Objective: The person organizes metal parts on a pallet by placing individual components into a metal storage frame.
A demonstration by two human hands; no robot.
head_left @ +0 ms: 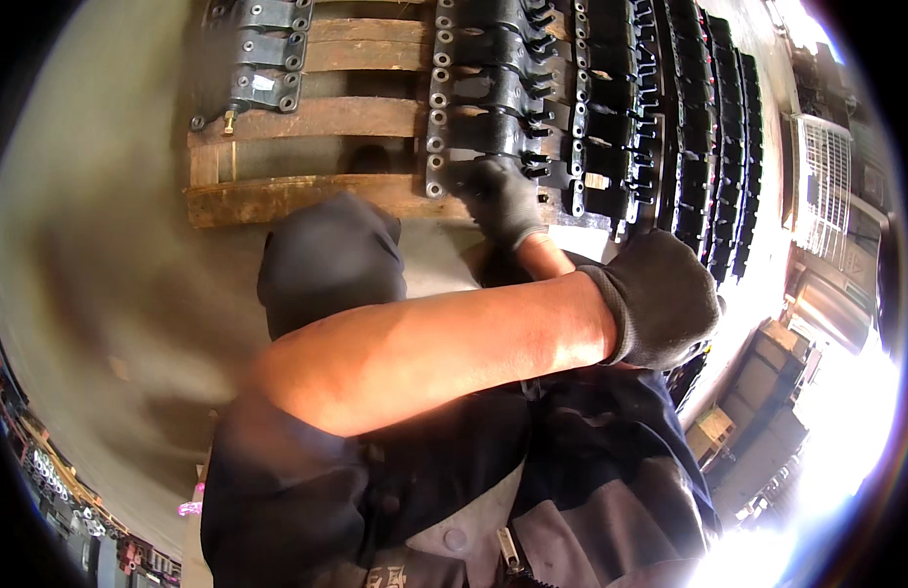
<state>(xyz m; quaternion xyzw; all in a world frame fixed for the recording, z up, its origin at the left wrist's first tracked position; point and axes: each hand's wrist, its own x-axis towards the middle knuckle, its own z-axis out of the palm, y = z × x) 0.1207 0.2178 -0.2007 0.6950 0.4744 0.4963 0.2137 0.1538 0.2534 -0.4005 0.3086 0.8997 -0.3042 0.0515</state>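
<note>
Head view: gloved right hand (500,199) at black metal parts (488,129), left hand (667,302) farther right; can't tell either grip. Whitish sticker (263,83), unreadable.

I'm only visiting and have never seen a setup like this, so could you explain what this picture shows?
There is no robot here: these are a person's own hands, in dark gloves. The single picture comes from a wide camera worn on the head, looking down, which is why straight edges bend. The left forearm crosses the body, bringing the left hand over to the right side. The right hand is at the near end of a row of black parts with holes along the edge. A wooden pallet lies in front, with a smaller black group on its left. The fingers are too hidden to tell whether anything is held.
</note>
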